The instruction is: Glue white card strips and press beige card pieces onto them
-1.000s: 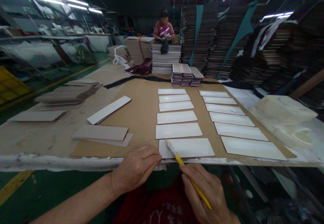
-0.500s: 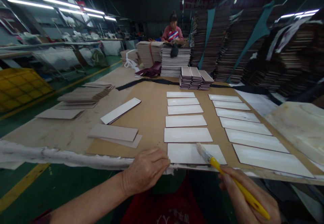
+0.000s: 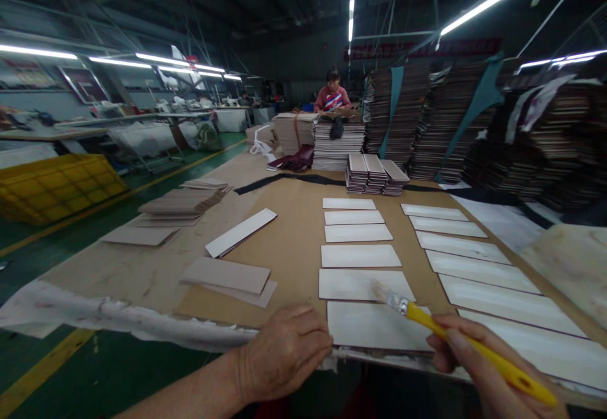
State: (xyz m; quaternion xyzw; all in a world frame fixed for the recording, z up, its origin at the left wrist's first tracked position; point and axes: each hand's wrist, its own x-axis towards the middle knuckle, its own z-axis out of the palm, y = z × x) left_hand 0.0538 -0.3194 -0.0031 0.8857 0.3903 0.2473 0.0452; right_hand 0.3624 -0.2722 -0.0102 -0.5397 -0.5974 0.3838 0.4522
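Note:
My right hand is closed round a yellow-handled brush. The bristle tip hovers over the second white card of the left column, above the nearest white card. My left hand rests curled at the table's front edge, fingertips touching the nearest card's left end. Two columns of white rectangular cards lie on a brown cardboard sheet; the right column looks glossy and wet.
Grey boards and a loose white card lie left of the sheet. Small card stacks stand at the far end. A person sits behind taller stacks. A yellow crate stands far left. Crumpled white wrapping lines the front edge.
The brush has swung from the near card's left end rightward and up to the second card. My right hand moved right. The view tilted upward; my left hand stayed at the edge.

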